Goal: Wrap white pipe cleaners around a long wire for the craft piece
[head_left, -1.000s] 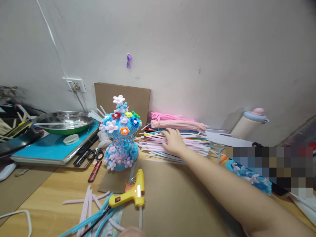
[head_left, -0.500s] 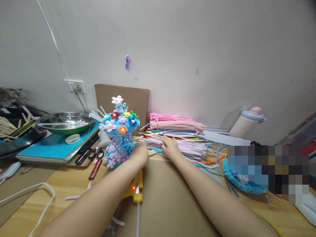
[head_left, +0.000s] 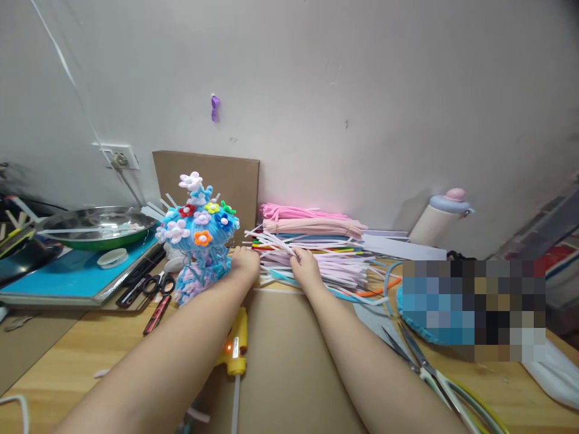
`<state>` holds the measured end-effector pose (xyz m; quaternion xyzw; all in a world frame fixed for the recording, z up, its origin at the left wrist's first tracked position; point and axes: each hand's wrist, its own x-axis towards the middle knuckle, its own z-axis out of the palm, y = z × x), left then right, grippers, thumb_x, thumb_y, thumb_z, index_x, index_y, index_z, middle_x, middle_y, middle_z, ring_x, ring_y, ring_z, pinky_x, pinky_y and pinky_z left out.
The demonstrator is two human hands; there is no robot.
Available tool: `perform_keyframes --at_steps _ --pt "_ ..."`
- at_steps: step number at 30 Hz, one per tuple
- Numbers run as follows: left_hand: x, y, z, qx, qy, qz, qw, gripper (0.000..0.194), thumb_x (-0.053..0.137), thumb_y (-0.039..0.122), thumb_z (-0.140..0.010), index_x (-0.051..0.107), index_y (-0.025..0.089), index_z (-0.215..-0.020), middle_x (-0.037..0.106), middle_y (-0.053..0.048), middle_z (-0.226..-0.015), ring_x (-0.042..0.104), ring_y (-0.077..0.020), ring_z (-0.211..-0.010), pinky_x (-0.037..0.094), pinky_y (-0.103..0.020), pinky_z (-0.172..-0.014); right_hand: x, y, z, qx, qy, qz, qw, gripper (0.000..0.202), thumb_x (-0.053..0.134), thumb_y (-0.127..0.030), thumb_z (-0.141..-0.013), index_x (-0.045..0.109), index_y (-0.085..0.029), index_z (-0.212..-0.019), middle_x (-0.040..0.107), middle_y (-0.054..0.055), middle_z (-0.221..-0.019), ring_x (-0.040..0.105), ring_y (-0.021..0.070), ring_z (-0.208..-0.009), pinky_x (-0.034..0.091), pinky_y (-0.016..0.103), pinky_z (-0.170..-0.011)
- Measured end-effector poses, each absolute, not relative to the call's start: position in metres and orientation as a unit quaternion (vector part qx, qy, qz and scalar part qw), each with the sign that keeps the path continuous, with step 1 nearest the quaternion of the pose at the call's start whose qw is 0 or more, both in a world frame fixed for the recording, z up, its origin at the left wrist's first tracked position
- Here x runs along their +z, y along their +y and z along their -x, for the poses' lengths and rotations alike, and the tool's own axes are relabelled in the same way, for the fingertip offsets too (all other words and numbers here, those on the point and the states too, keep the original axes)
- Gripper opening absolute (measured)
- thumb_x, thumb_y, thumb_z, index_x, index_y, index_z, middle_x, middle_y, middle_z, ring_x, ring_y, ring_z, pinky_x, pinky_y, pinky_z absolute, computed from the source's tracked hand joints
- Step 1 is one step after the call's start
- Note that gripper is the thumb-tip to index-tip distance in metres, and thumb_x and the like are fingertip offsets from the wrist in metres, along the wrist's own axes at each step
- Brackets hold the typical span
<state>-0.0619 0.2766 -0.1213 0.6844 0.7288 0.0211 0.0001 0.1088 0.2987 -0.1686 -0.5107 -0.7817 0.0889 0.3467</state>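
Across the cardboard, my right hand (head_left: 306, 268) reaches the pile of pipe cleaners and is closed on a few white pipe cleaners (head_left: 275, 242), which slant up to the left above the rest. My left hand (head_left: 246, 265) has its fingers curled at the pile's left end; what they hold, if anything, is hidden. Beside it stands a blue fuzzy ornament (head_left: 199, 232) covered in colourful flowers, its lower part behind my left wrist. Pale lilac pipe cleaners (head_left: 344, 271) lie right of my right hand, with pink bundles (head_left: 312, 226) stacked behind.
A yellow glue gun (head_left: 236, 343) with a lit red light lies partly under my left forearm. Large scissors (head_left: 423, 367) rest open on the right, small black scissors (head_left: 158, 284) on the left. A metal dish (head_left: 97, 226) sits on a blue book (head_left: 49, 274). A bottle (head_left: 438, 217) stands at the back right.
The view has turned slightly right. My right hand now grips white pipe cleaners that stick up from the pile. The large scissors show more fully beside my right forearm.
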Motion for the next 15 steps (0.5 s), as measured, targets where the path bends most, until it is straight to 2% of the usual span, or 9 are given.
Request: perform_keyframes --at_steps 5,9,11,15 --pt "-0.100 0.269 0.060 0.007 0.725 -0.688 -0.035 0.033 0.057 0.031 -0.088 0.056 0.013 -0.115 0.058 -0.011 -0.117 0.059 -0.0226 -0.101 0.051 -0.043 -0.085 -0.169 0.296 -0.108 0.076 -0.782 0.509 0.351 0.025 0.052 -0.031 -0.093 0.057 -0.019 -0.114 0.058 0.008 -0.118 0.059 0.0192 -0.098 0.051 0.040 -0.084" --pt "-0.088 0.240 0.052 0.012 0.719 -0.695 -0.033 0.027 0.054 0.030 -0.089 0.056 0.015 -0.112 0.060 -0.008 -0.111 0.061 -0.0200 -0.095 0.052 -0.041 -0.081 -0.168 0.296 -0.108 0.063 -0.780 0.514 0.352 0.027 0.053 -0.031 -0.092 0.056 -0.018 -0.115 0.058 0.008 -0.118 0.059 0.0200 -0.098 0.051 0.041 -0.084" --pt "-0.085 0.221 0.045 0.019 0.715 -0.698 -0.025 0.025 0.052 0.019 -0.089 0.054 0.016 -0.113 0.060 -0.008 -0.111 0.062 -0.0190 -0.089 0.052 -0.036 -0.076 -0.168 0.295 -0.109 0.056 -0.780 0.515 0.351 0.028 0.054 -0.031 -0.091 0.056 -0.017 -0.116 0.058 0.008 -0.117 0.059 0.0206 -0.099 0.051 0.041 -0.084" --pt "-0.082 0.187 0.040 0.045 0.711 -0.702 -0.012 0.049 0.043 -0.003 -0.080 0.044 0.020 -0.123 0.054 -0.012 -0.122 0.064 -0.0178 -0.091 0.047 -0.026 -0.072 -0.168 0.294 -0.110 0.046 -0.785 0.511 0.347 0.027 0.054 -0.031 -0.092 0.056 -0.017 -0.115 0.058 0.008 -0.118 0.059 0.0205 -0.099 0.051 0.041 -0.084"
